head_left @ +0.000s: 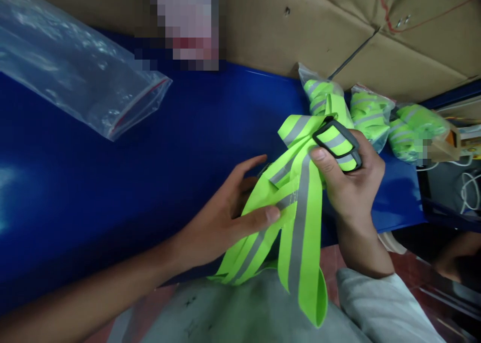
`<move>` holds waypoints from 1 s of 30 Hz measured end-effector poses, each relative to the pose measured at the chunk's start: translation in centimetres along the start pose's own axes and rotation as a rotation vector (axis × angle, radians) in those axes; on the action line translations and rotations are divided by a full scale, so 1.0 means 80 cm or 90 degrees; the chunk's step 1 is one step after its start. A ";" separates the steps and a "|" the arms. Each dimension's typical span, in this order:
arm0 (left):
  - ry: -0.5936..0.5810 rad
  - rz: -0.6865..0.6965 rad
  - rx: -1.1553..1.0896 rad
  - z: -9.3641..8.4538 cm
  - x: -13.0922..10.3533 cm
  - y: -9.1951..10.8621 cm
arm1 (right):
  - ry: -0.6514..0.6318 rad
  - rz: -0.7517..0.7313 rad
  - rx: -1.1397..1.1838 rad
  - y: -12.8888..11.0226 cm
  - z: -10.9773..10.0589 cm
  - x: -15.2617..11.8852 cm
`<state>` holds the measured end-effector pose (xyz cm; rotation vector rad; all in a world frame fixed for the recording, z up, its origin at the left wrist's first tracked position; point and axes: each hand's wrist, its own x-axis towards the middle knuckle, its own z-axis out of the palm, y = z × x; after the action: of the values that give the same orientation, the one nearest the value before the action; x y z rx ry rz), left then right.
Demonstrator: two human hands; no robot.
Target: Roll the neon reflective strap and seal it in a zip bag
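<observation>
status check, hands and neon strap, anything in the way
Right hand gripping neon strap, black buckle by thumb. Left hand at its folds, thumb on top. Strap bunched, loop hanging. No obstruction seen; clear bag off left.

one left hand point(224, 220), one right hand point(355, 185). loose neon reflective strap point(302, 203): one bundle. black buckle point(345, 134): at least one, can't tell beyond that. bagged neon strap bundles point(370, 113): three, all told. flat clear zip-lock bag point(82, 65): just one.
</observation>
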<state>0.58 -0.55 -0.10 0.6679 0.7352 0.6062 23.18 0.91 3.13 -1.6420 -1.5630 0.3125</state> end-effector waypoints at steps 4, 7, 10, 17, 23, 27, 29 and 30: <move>-0.053 -0.040 0.017 -0.003 0.004 0.002 | 0.003 -0.020 0.016 -0.002 0.003 -0.002; -0.071 -0.040 -0.011 -0.003 0.010 0.003 | -0.015 -0.035 0.016 -0.008 0.010 -0.008; -0.019 -0.006 -0.002 -0.003 0.016 0.009 | -0.043 -0.056 0.021 -0.018 0.014 -0.016; -0.047 -0.099 0.035 0.005 0.021 0.008 | -0.199 0.057 0.247 -0.020 0.009 -0.013; -0.049 -0.139 0.028 0.012 0.014 0.000 | -0.328 0.331 0.540 -0.011 0.014 -0.002; -0.040 -0.179 0.054 0.012 0.010 0.000 | -0.310 0.407 0.554 -0.012 0.015 -0.003; -0.035 -0.175 0.078 0.012 0.009 0.003 | -0.296 0.397 0.536 -0.010 0.015 -0.005; -0.030 -0.167 0.091 0.011 0.008 0.005 | -0.286 0.383 0.525 -0.008 0.015 -0.006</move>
<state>1.55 -0.17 0.41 0.7005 0.8117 0.2982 21.80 0.89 2.68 -1.3509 -0.9464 1.5053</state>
